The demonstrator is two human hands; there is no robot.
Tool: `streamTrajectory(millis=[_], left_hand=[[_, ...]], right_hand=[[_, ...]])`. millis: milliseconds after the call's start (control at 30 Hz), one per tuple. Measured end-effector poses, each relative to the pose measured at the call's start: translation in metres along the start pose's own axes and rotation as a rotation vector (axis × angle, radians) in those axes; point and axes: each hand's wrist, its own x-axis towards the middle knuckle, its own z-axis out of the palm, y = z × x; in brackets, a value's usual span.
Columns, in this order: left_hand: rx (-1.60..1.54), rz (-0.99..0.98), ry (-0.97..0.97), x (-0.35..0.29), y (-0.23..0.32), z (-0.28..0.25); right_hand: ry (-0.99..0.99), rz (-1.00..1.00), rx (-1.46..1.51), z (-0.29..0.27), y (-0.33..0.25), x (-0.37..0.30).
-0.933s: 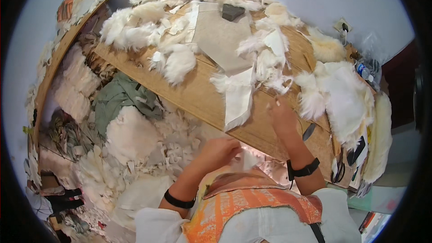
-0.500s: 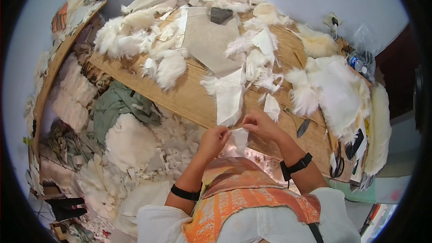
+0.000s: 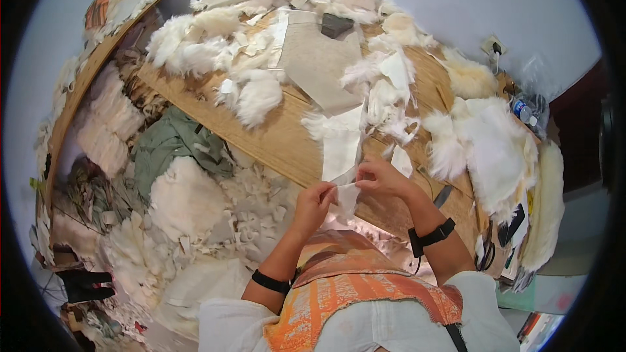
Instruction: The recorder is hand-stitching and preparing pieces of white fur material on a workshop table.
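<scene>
Above the near edge of the wooden tabletop [image 3: 261, 137], both hands raised together over the lap. Left hand [image 3: 314, 202] pinched shut on the lower end of a small white fur strip [image 3: 345, 195]; right hand [image 3: 380, 178] pinched shut on its upper end, fingertips almost meeting the left ones. Strip held taut between the two grips, hide side up, just in front of a longer white piece [image 3: 342, 140] lying flat on the wood and pointing toward the hands. Black bands on both wrists, an orange patterned cloth [image 3: 352, 287] across the lap below.

Judging by the spread: a good deal handled already, much left. Many trimmed white fur scraps [image 3: 254, 212] heaped on the floor to the left, beside a green garment [image 3: 173, 146] and larger pale pelts. On the tabletop, loose fluffy tufts [image 3: 251, 94], a large beige hide panel [image 3: 319, 65] with a dark block [image 3: 337, 25] on it, and a big white pelt [image 3: 495, 150] at the right, none of these in hand. Present piece looks mid-work, neither laid down nor joined to anything visible. Scissors [image 3: 486, 254] resting at the right edge, untouched.
</scene>
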Motion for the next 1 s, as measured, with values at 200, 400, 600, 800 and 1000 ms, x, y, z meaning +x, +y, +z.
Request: streamTrajectory(millis=[200,400,600,800,1000], left_hand=[[0.283,-0.147,0.075,0.002,-0.014,-0.002],[0.517,-0.102,0.091,0.006,-0.008,-0.004],[0.625,-0.064,0.121,0.006,-0.007,-0.004],[0.643,-0.074,0.155,0.0,-0.009,-0.005],[0.597,-0.074,0.131,0.004,-0.003,-0.001]], right_hand=[[0.175,0.122,0.18,0.007,-0.001,0.013],[0.29,-0.033,0.075,0.016,0.022,0.021],[0.276,0.0,-0.025,0.013,0.022,0.023],[0.592,-0.047,-0.088,-0.036,0.007,0.069],[0.416,0.096,-0.23,-0.072,0.023,0.136]])
